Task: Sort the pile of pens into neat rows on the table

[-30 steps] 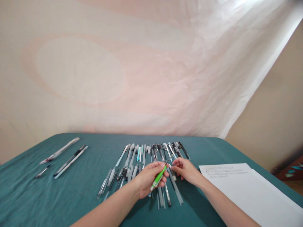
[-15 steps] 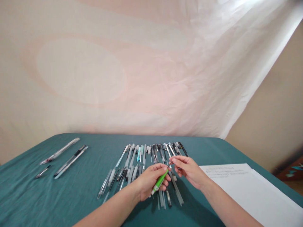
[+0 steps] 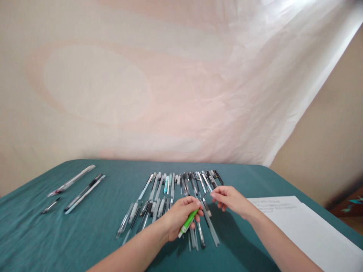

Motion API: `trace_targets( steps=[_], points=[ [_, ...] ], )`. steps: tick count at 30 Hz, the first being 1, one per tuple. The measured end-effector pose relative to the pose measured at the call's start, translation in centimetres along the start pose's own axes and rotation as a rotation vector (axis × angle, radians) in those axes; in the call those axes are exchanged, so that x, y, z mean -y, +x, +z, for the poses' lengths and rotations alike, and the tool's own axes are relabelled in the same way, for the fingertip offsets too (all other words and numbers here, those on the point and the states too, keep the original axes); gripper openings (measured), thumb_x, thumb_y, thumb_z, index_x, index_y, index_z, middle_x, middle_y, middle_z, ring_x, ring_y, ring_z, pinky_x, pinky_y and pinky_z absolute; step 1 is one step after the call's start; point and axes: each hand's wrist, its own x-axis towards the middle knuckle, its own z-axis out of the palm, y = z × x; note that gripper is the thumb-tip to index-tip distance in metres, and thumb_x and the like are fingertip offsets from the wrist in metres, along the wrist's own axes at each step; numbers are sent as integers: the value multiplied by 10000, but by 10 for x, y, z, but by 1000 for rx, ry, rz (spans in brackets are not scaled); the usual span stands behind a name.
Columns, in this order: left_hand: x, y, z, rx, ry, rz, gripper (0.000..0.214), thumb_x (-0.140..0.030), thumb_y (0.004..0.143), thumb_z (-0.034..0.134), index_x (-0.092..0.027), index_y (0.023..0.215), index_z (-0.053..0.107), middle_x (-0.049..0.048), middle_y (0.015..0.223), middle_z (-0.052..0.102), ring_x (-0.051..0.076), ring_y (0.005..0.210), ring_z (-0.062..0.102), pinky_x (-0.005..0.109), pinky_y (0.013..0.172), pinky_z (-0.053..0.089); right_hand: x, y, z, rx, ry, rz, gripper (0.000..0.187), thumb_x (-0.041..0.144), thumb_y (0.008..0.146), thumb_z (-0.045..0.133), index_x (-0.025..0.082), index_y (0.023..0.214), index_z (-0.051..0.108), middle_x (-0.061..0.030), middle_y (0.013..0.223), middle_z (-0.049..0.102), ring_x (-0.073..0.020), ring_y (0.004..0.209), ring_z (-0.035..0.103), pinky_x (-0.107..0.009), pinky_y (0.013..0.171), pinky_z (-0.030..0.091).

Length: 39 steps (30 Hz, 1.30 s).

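My left hand [image 3: 183, 217] is closed around a bright green pen [image 3: 188, 222], which slants with its pale end toward me. From its far end a thin dark refill [image 3: 204, 195] sticks out, up and to the right. The fingertips of my right hand [image 3: 227, 200] are pinched at the outer tip of that refill; the exact contact is too small to make out. Below and behind both hands lie several pens [image 3: 155, 209] in two rough rows on the green cloth. Part of the nearer row is hidden by my left hand.
White paper sheets [image 3: 306, 230] with faint writing lie at the right, partly under my right forearm. On the left are a long clear-wrapped pen [image 3: 72, 180], a short dark pen piece [image 3: 51, 205] and two long pens [image 3: 85, 193]. A pale cloth [image 3: 170, 94] hangs behind the table.
My right hand has shifted slightly right, away from the left, and more of the dark refill now shows. The green pen has moved a little down and left within my left hand.
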Motion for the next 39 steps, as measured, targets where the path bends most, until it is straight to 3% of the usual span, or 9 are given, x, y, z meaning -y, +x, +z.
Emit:
trace_targets(
  steps=[5,13,17,23,26,29,31,35,39],
  points=[
    [-2,-1,-1,-11,-9,-5,210,-345,678,571,-163,747,490,-16,666,536,19,440,385,134,361,186,-19,4,9,79,-230,99,213,287,711,570,138,854,519,22,575,556,-79,424,501,-168,349,387],
    [-4,-2,0,-18,16,-14,282,-422,666,571,-171,769,492,-33,655,508,10,416,330,148,372,134,-16,4,9,71,-261,53,215,329,769,495,131,828,556,-2,627,571,-84,461,526,-183,385,419],
    [-4,-1,0,-26,20,-12,279,-423,681,563,-174,784,491,-33,659,503,11,423,332,145,375,138,4,-5,9,83,-101,-18,261,337,726,580,118,865,609,-1,629,573,-83,507,518,-185,439,418],
    [0,-1,-1,27,13,0,292,-441,685,569,-167,768,512,-24,665,505,11,431,337,140,377,146,30,-18,32,57,238,-97,291,365,723,609,103,845,641,-5,617,572,-48,451,436,-178,431,361],
    [-1,-2,0,70,-7,27,325,-448,721,528,-135,797,566,0,660,516,18,441,338,144,384,180,33,-18,30,-28,329,-136,265,366,736,599,117,824,622,23,536,520,-50,441,421,-168,413,342],
    [-3,-2,1,86,-48,9,347,-408,763,477,-93,841,600,37,666,542,37,461,376,159,400,238,30,-13,13,-230,426,-198,255,391,741,583,155,835,584,2,703,568,-46,475,443,-159,404,352],
    [-4,-1,0,67,-83,-6,305,-335,770,478,-78,877,604,59,696,566,50,487,416,166,416,272,24,-8,-1,-288,374,-191,269,412,729,584,156,811,570,2,722,568,-45,478,456,-156,399,366],
    [-3,2,-2,-4,-153,5,254,-171,759,479,-81,971,587,80,760,601,73,571,500,172,489,358,-1,2,-11,2,-22,39,310,431,682,606,127,733,572,10,573,565,-71,426,499,-167,359,387],
    [-1,3,-3,-37,-204,48,242,-163,769,508,-116,1001,560,82,823,619,93,658,566,193,604,427,-23,6,0,89,-228,137,271,383,696,589,134,790,543,26,535,558,-84,380,518,-171,319,399]
  ],
)
